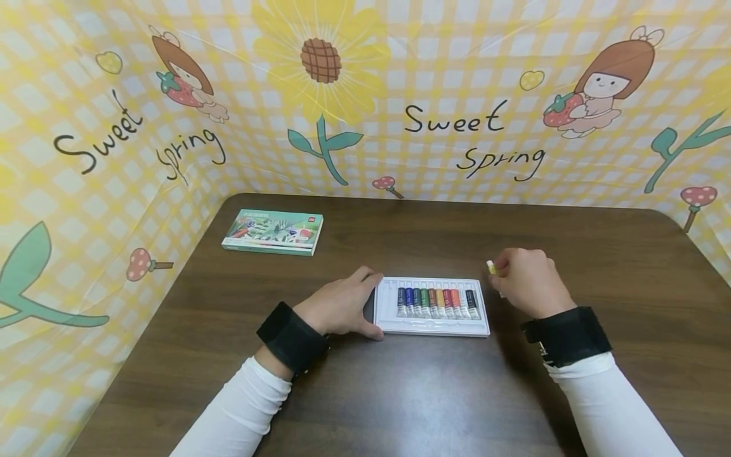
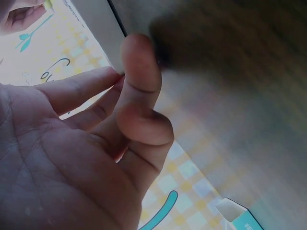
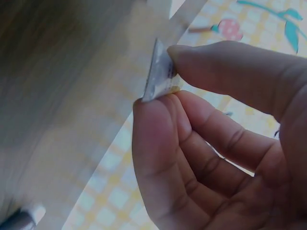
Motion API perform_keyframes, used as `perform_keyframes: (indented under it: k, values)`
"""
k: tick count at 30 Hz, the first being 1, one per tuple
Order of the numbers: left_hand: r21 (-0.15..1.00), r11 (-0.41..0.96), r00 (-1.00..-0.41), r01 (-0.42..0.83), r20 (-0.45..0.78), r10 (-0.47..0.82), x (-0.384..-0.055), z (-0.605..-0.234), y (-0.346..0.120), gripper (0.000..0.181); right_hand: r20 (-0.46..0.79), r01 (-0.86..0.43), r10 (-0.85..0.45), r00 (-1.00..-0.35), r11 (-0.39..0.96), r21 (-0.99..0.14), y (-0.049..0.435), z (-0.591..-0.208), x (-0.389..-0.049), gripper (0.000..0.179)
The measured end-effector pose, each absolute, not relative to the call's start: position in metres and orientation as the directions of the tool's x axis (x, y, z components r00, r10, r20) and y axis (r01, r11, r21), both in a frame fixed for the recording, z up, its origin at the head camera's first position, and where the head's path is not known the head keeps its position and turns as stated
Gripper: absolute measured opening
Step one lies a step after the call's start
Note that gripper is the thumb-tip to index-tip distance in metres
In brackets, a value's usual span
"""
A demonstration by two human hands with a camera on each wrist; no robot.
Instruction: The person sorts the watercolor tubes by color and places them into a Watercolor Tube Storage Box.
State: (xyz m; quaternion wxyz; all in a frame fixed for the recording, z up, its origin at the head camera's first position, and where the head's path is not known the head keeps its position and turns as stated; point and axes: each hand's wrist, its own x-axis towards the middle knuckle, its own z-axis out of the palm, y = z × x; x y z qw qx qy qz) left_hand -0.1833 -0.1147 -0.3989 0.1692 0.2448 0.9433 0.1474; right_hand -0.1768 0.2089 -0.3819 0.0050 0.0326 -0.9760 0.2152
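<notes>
A white plastic tray [image 1: 431,331] with a row of small paint tubes [image 1: 425,303] in several colours lies flat on the table. Between the orange tube and the black one at the right end there is a gap in the row. My left hand [image 1: 345,303] grips the tray's left end, fingers at the far corner and thumb at the near one. To the right of the tray, my right hand [image 1: 531,282] pinches a paint tube [image 1: 492,268] with a white cap and a yellow band. Its flat silvery end [image 3: 158,76] shows between thumb and fingertips in the right wrist view.
A green printed cardboard box [image 1: 274,231] lies at the back left of the brown table [image 1: 411,393]. In the left wrist view the box's end [image 2: 230,210] looks open. A yellow checked cloth [image 1: 422,57] rises behind the table and along its left side.
</notes>
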Motion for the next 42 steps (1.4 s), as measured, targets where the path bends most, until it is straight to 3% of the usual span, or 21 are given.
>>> perform_keyframes:
  k: [25,42]
  values:
    - [0.354,0.843,-0.824,0.404,-0.259,0.504,-0.183,-0.398,-0.114,0.105,0.058,-0.229,-0.231,-0.971,0.841,-0.490,0.124,-0.390,-0.165,0.015]
    - [0.383,0.821,-0.817,0.423,-0.231,0.528,-0.183,-0.399,-0.116,0.102,0.076,-0.271,-0.271,-0.959,0.813,-0.516,0.085,-0.399,-0.171,0.013]
